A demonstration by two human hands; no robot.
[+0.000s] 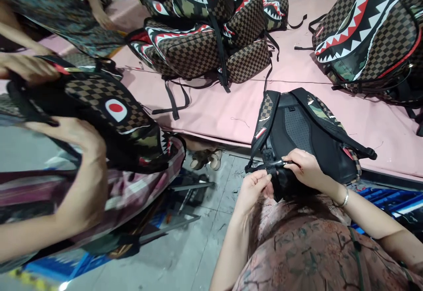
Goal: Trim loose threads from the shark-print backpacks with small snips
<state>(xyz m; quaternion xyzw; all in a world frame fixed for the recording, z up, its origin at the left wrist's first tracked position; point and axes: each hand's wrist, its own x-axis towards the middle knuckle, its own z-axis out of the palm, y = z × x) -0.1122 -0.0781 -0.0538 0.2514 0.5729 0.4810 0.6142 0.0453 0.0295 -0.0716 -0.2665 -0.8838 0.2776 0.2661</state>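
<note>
A checkered backpack (299,125) lies with its black padded back and shoulder straps up, partly on the pink table edge and partly over my lap. My left hand (256,187) pinches the black fabric edge (279,184) at the bag's lower left corner. My right hand (306,167) is closed around a slim tool (279,163) with a silver pointed tip and a dark handle. Its tip points left at the black fabric, just above my left fingers. Whether the tip touches the fabric I cannot tell.
Several checkered shark-mouth backpacks (194,48) are piled on the pink table (211,110). Another backpack (366,35) stands at the right. On the left, a co-worker's hands (74,134) hold a similar backpack (115,110). A second person stands behind. Blue crates (393,207) sit below.
</note>
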